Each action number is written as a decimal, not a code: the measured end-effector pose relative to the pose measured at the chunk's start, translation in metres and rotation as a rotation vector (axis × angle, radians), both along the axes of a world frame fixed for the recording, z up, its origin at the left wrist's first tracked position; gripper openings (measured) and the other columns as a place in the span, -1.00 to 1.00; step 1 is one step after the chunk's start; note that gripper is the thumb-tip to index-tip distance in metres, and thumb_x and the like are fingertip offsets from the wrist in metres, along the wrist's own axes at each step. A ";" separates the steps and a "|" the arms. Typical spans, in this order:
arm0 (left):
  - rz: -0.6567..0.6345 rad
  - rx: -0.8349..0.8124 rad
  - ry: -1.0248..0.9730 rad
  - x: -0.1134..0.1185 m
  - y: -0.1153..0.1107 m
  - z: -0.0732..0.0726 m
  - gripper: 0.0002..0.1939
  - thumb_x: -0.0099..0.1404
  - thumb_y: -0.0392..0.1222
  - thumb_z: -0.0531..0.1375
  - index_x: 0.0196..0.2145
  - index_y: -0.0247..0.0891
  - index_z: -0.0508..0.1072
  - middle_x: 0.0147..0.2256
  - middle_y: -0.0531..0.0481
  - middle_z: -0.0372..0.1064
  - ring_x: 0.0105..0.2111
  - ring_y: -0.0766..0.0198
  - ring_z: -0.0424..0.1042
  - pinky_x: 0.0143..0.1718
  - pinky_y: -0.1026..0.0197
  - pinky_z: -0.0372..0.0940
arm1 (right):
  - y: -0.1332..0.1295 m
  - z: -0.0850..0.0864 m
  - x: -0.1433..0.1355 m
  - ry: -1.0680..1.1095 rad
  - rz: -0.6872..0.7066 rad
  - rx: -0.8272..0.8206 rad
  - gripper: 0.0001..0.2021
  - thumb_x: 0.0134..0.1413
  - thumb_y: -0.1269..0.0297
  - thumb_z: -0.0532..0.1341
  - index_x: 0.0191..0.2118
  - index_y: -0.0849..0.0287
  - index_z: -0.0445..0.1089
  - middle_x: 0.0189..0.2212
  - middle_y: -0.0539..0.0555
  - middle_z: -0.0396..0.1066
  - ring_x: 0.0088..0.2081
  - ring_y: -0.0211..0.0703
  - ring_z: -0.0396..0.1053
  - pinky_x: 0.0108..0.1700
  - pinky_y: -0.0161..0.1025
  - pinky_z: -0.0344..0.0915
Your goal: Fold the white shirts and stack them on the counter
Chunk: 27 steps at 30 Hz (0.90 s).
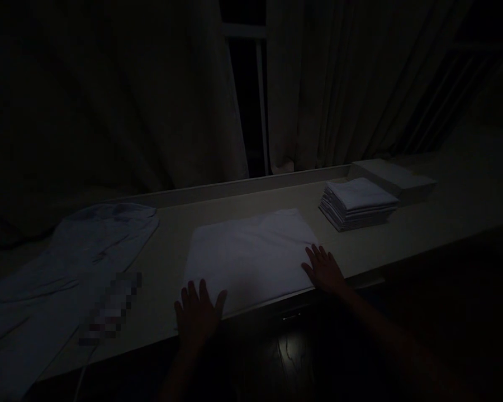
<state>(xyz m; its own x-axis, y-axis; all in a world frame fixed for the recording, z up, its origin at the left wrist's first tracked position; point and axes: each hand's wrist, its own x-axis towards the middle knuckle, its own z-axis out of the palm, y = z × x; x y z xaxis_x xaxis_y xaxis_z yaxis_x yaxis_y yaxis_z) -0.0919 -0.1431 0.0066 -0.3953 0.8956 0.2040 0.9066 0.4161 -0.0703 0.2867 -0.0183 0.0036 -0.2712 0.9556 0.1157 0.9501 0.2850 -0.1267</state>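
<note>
Dimly lit, a long pale surface (167, 245) crosses the frame from lower left to right, below drawn curtains (305, 84) whose gap at upper center shows a dark window (247, 95). A white cloth (247, 257) lies spread near the surface's front edge at center. A stack of folded cloths (356, 204) sits right of center, just in front of a pale box (394, 176); a larger, rumpled cloth (67, 268) covers the left side, near a pixelated object (111, 312) and a cord (81, 374). Both forearms reach up from the bottom of the frame. The left hand (199, 312), palm down, rests at the white cloth's lower-left corner, and the right hand (324, 272) at its right edge; each grip is spread flat, fingers apart.
</note>
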 end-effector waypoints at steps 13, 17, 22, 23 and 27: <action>-0.596 0.043 -0.076 0.075 0.018 0.020 -0.38 0.38 0.07 -0.08 0.30 -0.24 0.16 0.35 -0.15 -0.03 0.36 -0.04 -0.14 0.33 -0.17 -0.19 | -0.029 0.037 -0.067 0.053 0.327 0.011 -0.37 0.36 -0.06 -0.18 0.39 0.20 -0.04 0.39 0.16 -0.19 0.40 0.11 -0.34 0.35 0.21 -0.33; -0.847 0.006 -0.218 0.111 0.027 0.015 -0.31 0.33 0.09 0.02 0.34 -0.19 0.06 0.35 -0.12 -0.04 0.35 -0.01 -0.09 0.33 -0.14 -0.14 | -0.040 0.051 -0.120 0.151 0.543 -0.071 -0.42 0.40 0.00 -0.23 0.40 0.15 -0.11 0.40 0.10 -0.21 0.41 -0.03 -0.33 0.38 0.09 -0.28; -0.850 -0.048 -0.376 0.108 0.025 0.009 -0.22 0.23 0.16 0.14 0.33 -0.13 0.07 0.33 -0.14 0.00 0.34 -0.09 -0.06 0.31 -0.23 -0.11 | 0.000 0.045 -0.160 0.105 0.602 -0.207 -0.33 0.35 -0.13 -0.22 0.39 0.18 -0.07 0.40 0.13 -0.18 0.40 0.02 -0.33 0.37 0.10 -0.27; -0.850 -0.054 -0.393 0.106 0.024 0.009 -0.18 0.20 0.17 0.17 0.34 -0.12 0.05 0.34 -0.14 -0.02 0.35 -0.10 -0.09 0.31 -0.25 -0.13 | 0.014 0.043 -0.166 0.088 0.593 -0.214 -0.30 0.33 -0.16 -0.23 0.39 0.19 -0.08 0.40 0.13 -0.20 0.40 0.03 -0.34 0.37 0.10 -0.27; -0.844 -0.053 -0.430 0.104 0.021 0.006 -0.03 0.17 0.32 0.13 0.38 -0.10 -0.15 0.40 -0.12 -0.24 0.38 -0.07 -0.27 0.33 -0.27 -0.22 | 0.071 0.035 -0.196 0.018 0.525 -0.167 -0.25 0.30 -0.22 -0.27 0.41 0.17 -0.14 0.41 0.09 -0.28 0.41 0.02 -0.41 0.37 0.06 -0.33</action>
<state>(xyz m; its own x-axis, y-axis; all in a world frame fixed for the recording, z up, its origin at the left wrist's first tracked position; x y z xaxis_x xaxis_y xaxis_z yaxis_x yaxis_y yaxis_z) 0.0122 -0.1217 0.0128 0.3556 0.9237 0.1427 0.8591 -0.3831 0.3395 0.0910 0.0532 0.0387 -0.7154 0.6985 -0.0170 0.6834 0.6944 -0.2253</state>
